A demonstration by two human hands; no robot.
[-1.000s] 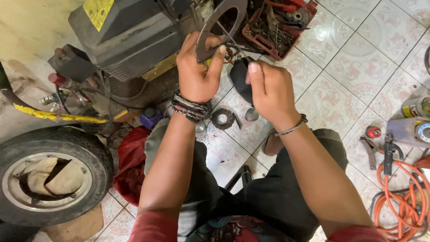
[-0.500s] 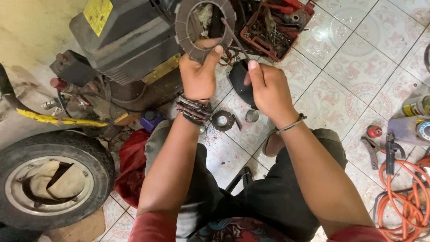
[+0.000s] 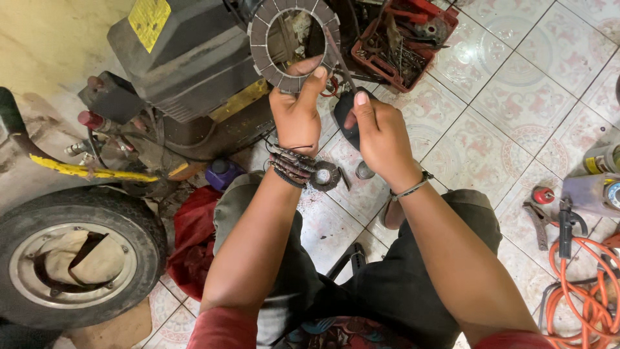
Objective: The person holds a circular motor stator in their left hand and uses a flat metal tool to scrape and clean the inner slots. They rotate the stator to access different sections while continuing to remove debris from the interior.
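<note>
- Machine [image 3: 187,61]: a dark, boxy unit with a yellow patch sits on the tiled floor [image 3: 491,142] at top left, behind the hands.
- Wheel [image 3: 74,258]: a tyre on its rim lies at lower left, well apart from the work.
- Tray [image 3: 407,39]: a red tray of loose tools and parts sits at the top, just past the ring.
- Ring [image 3: 294,42]: a flat friction ring with segmented grey pads is held up, face toward the camera, in front of the machine.
- Left hand [image 3: 297,116]: its fingers are closed on the ring's lower edge, thumb on the near face, so the ring stands upright in the air.
- Right hand [image 3: 381,139]: wrapped around the black handle of a screwdriver [image 3: 342,90]; the thin shaft runs up to the ring's right edge, and seems to touch it.
- Step, as I judge it: working at the ring's face or rim with the tool tip, cleaning or checking.
- A further stroke would call for a steady left grip and a light, controlled tip, lest it slip off the pads.
</note>
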